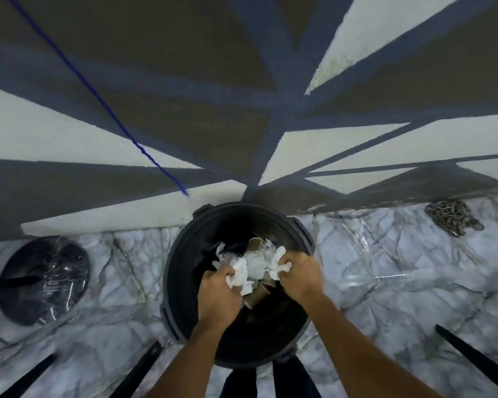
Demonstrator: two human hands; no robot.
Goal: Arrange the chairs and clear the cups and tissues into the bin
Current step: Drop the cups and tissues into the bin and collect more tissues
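Both hands are hovering over the round black plastic bin (184, 282), left hand (217, 294) and right hand (301, 275) each with fingers clamped on crumpled white tissues (252, 265). Brown paper cups (260, 294) (two or three, hard to tell) are hanging just above the bin mouth, under the tissues. Best done by keeping the bundle centred over the bin, then letting go with both hands together. One bin; no chairs clearly showing.

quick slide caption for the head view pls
Both hands, left hand and right hand, hold crumpled tissues and paper cups over the black bin.
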